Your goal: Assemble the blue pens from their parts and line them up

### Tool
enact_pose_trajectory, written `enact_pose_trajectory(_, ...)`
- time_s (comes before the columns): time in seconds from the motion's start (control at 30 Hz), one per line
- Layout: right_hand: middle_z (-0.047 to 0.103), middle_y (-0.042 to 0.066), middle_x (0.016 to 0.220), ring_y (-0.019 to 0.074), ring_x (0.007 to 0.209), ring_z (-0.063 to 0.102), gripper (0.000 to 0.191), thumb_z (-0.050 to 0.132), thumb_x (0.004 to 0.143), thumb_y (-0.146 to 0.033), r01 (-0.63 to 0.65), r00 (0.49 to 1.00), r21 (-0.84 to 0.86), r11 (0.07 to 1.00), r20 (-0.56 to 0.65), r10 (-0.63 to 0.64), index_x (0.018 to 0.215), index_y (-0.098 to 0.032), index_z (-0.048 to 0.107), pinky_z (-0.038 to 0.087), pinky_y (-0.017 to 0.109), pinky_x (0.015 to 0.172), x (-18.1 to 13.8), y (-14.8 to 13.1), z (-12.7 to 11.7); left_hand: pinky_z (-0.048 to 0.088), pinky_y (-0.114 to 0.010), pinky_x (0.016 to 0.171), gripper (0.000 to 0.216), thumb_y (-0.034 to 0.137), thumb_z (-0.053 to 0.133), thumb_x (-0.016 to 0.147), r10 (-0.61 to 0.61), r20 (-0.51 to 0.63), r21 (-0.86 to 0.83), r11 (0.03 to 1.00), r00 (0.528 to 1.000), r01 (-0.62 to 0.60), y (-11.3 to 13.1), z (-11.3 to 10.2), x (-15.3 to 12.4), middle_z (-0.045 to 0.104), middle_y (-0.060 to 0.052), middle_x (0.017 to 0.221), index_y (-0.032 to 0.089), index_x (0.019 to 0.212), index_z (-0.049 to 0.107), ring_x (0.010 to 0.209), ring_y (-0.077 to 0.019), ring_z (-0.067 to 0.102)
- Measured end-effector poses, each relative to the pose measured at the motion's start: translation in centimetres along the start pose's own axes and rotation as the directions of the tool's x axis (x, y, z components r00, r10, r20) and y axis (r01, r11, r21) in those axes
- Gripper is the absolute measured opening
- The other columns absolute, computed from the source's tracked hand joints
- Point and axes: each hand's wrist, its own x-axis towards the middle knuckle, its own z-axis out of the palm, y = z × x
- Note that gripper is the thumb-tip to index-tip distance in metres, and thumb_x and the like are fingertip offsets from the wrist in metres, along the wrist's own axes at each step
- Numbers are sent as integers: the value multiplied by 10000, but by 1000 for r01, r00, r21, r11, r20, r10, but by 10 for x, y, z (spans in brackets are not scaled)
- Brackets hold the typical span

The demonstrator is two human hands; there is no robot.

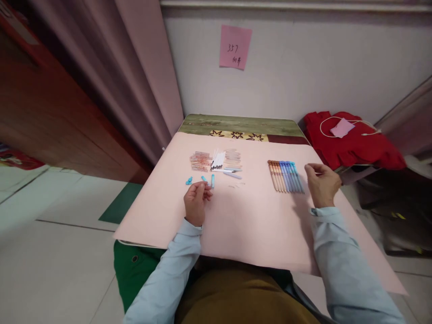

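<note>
My left hand [196, 201] is closed in a pinch beside small blue pen parts. One blue part [213, 180] rises just past its fingertips, and I cannot tell whether the fingers touch it. A few more blue pieces [189, 181] lie to the left. My right hand [322, 183] is raised at the right side of the table, thumb and fingers pressed together; what they hold, if anything, is too small to see. Just left of it lies a neat row of pens [286, 177], shading from brown through violet to blue.
Behind my left hand are piles of reddish clear pen parts [200, 160], white refills with black ends [218, 159] and pale barrels [232, 158]. Pink paper [243, 225] covers the table. Red cloth [351, 139] with a white cable lies to the right. A wall stands behind.
</note>
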Motion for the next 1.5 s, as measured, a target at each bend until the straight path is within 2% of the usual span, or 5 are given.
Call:
enact_pose_trajectory(0.13,713,70,827,178,708,616,353,595,824,-446,86,994,356,931,38,-106,950,-147,733,484,308,702,-22,-54,28,428,-214,504,306,421,687,786,25,-59,37,999,998,-23,-1,0,0,662,-32,752,139,900,653,560,-92,576)
enact_pose_trajectory(0.33,681,50,745,150,649,572,365,635,781,-467,-98,976,626,774,212,-48,886,-125,710,478,282,628,-69,-102,84,382,-192,447,277,424,624,843,239,-239,208,959,941,-191,-2,-3,0,635,-10,707,149,867,642,511,-75,524)
enact_pose_trajectory(0.67,654,38,712,147,640,544,338,621,788,-449,-189,911,575,796,405,-77,872,-136,718,455,257,598,-110,-99,96,413,-202,496,239,398,625,847,259,-205,294,936,944,-193,-6,-6,1,647,-15,738,163,890,640,542,-84,542)
enact_pose_trajectory(1.2,666,32,714,144,609,531,339,600,818,-449,-70,923,532,844,356,-147,891,-148,736,443,257,608,-107,-98,94,449,-248,561,200,325,657,798,250,-184,333,926,951,-179,-10,-9,1,627,-18,740,181,937,648,590,-122,553)
enact_pose_trajectory(1.5,611,10,649,140,603,512,332,601,816,-448,-77,931,542,837,338,-134,869,-147,731,426,252,596,-106,-98,94,458,-402,871,279,105,468,840,497,178,770,467,849,-434,-11,0,15,612,-99,946,197,971,695,917,-245,579)
